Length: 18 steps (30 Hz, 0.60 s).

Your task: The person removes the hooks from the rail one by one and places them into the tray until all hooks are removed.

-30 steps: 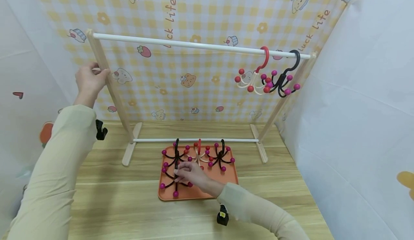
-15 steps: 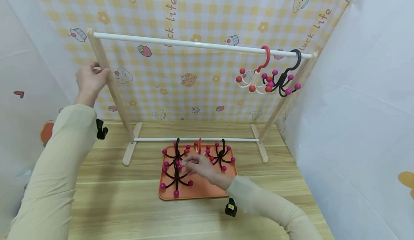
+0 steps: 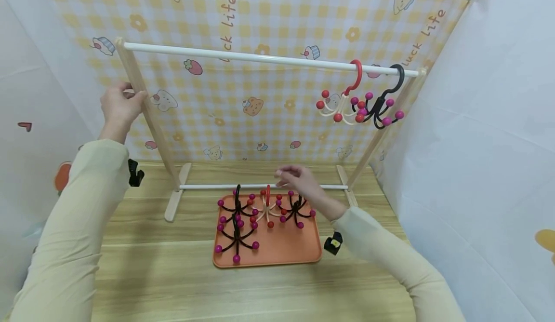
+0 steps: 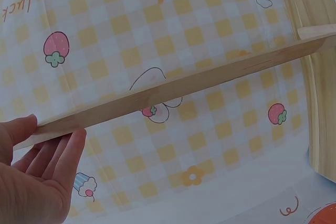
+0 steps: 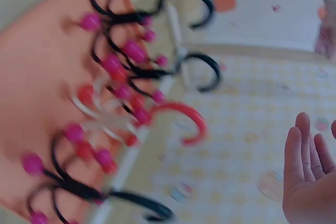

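In the head view I see a light wooden rack with a smooth white top rail (image 3: 260, 59) standing on a pale wood-grain tabletop (image 3: 173, 283). My left hand (image 3: 118, 106) grips the rack's slanted left post (image 3: 147, 114), a flat strip of unfinished timber, with the fingers wrapped around it. My right hand (image 3: 303, 187) hovers empty with relaxed, lightly bent fingers just above the far right part of the orange tray (image 3: 282, 249), a matte rounded rectangle with a low lip. Four multi-armed hooks lie in the tray: three of thin black wire tipped with magenta balls (image 3: 236, 235) and one cream hook with a red loop and red balls (image 3: 266, 208), which lies just left of the right hand. Two more hooks hang from the right end of the rail, a cream and red one (image 3: 342, 105) and a black one (image 3: 381, 107), close together. The left wrist view adds what the head view lacks: the post's (image 4: 173, 95) grain and square edge, with the thumb above it and straight fingers (image 4: 58, 161) pressed along its underside, against a yellow checked backdrop (image 4: 184, 24) printed with strawberries. The right wrist view is motion-blurred; it shows the right hand's open palm (image 5: 310, 182) holding nothing, well apart from the curved loops of the hooks (image 5: 178, 116) on the tray (image 5: 37, 77).
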### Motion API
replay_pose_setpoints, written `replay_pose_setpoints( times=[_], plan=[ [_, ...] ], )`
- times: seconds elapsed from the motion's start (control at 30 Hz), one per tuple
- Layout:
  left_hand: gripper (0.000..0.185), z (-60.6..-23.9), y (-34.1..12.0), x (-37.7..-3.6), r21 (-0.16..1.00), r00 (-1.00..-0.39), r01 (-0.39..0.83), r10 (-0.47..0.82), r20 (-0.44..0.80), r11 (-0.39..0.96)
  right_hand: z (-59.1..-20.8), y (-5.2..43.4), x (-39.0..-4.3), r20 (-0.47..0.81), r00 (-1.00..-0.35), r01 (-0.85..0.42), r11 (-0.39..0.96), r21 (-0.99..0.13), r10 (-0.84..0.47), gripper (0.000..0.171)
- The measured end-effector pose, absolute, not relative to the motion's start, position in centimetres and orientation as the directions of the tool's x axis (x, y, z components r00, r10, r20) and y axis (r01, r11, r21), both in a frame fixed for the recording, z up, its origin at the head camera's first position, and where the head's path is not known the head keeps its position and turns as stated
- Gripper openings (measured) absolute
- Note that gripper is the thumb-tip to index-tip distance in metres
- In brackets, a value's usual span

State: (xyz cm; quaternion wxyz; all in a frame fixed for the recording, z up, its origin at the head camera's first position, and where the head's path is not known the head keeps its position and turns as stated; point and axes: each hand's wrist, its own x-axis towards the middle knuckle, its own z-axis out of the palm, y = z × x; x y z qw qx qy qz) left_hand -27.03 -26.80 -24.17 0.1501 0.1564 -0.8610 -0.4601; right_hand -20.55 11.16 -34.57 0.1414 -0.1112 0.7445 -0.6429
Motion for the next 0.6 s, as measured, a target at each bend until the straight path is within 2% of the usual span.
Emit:
replay_pose_setpoints(
  times=[0.1,0.3,0.43,0.6],
  plan=[
    [0.053,-24.2,-26.9,-27.0,0.841,-0.908,-0.128,-0.403,0.114,0.526,-33.2,12.3,-22.1,-0.043,-0.954,0.002,0.136,-0.991,-0.297,0.035],
    [0.053,-24.1,-26.8,-27.1,0.844,-0.906,-0.129,-0.409,0.113,0.520,-28.6,14.6,-23.8,0.085,-0.978,-0.112,0.135,-0.985,-0.191,0.032],
    [0.053,-24.2,-26.9,-27.1,0.846,-0.906,-0.130,-0.409,0.110,0.517,-25.6,16.2,-24.3,0.187,-0.974,-0.201,0.107,-0.974,-0.124,0.028],
    [0.052,-24.3,-26.9,-27.2,0.841,-0.902,-0.129,-0.415,0.121,0.526,-22.7,18.3,-24.8,0.250,-0.968,-0.251,0.050,-0.967,-0.033,0.027]
  ],
)
